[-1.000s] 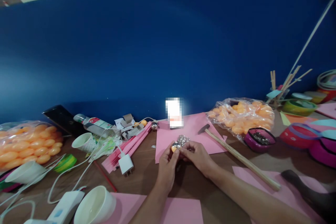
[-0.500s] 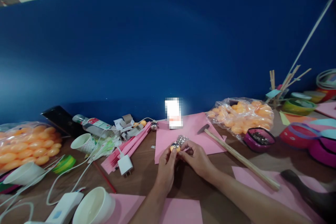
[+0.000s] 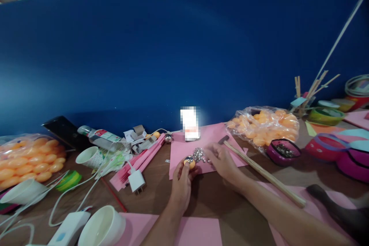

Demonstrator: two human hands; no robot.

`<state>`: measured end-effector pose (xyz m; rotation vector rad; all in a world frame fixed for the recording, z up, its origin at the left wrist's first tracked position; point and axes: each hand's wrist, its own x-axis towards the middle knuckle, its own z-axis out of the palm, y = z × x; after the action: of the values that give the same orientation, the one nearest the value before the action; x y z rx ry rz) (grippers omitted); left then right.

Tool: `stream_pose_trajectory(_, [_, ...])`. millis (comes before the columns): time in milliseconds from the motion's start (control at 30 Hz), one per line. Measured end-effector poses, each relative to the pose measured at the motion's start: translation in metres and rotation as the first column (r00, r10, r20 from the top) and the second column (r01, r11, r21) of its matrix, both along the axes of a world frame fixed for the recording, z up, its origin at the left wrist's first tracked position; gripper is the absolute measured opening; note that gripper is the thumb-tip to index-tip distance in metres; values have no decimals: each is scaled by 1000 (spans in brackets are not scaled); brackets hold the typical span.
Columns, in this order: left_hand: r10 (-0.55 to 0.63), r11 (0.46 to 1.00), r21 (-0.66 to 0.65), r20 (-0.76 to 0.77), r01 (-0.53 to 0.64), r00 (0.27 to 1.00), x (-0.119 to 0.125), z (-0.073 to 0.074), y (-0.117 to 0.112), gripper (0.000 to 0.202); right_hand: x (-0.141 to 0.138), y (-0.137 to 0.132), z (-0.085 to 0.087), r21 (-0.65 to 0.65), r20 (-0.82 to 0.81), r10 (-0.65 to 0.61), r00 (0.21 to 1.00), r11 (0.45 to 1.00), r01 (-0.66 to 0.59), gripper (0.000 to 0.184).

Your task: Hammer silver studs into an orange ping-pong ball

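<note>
My left hand (image 3: 182, 184) pinches an orange ball (image 3: 188, 164) between thumb and fingers. Shiny silver pieces cover part of the ball's top. Right behind it, a small heap of silver studs (image 3: 198, 154), too small to name surely, lies on a pink sheet (image 3: 179, 150). My right hand (image 3: 223, 163) is at the right side of this heap, apart from the ball. Its fingers are bent together at the tips; whether a stud is between them cannot be made out. A hammer (image 3: 259, 171) with a wooden handle lies to the right.
Bags of orange balls (image 3: 268, 125) stand at both sides. A purple dish (image 3: 284, 153) holds small metal bits. To the left are paper cups (image 3: 102, 225), a white charger (image 3: 136, 180), cables and a bottle (image 3: 100, 136). A blue wall (image 3: 184, 46) rises behind a bright phone-like screen (image 3: 190, 123).
My right hand has left the ball and moved right and slightly up, to the silver heap. My left hand still has the ball, now a little lower and to the left.
</note>
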<state>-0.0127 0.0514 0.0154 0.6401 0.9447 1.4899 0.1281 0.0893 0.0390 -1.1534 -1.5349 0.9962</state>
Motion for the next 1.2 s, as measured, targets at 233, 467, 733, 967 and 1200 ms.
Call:
stream_pose_trajectory(233, [9, 1000, 12, 9, -9, 1000, -1, -1, 3, 28, 23, 12, -4, 156, 605, -122, 787, 987, 34, 16])
stream_pose_trajectory(467, [14, 1000, -3, 86, -14, 996, -4, 0, 2, 32, 19, 4, -8, 165, 698, -64, 713, 983, -74, 10])
stream_pose_trajectory(733, [1, 1000, 13, 92, -2, 996, -4, 0, 2, 37, 19, 3, -9, 193, 706, -71, 704, 977, -95, 10])
stream_pose_trajectory(967, [8, 1000, 9, 59, -8, 998, -4, 0, 1, 38, 16, 4, -12, 223, 644, -127, 754, 974, -26, 10])
stream_pose_trajectory(1200, [6, 1000, 13, 36, -7, 999, -3, 1, 1, 33, 11, 5, -12, 257, 503, -117, 856, 966, -19, 9])
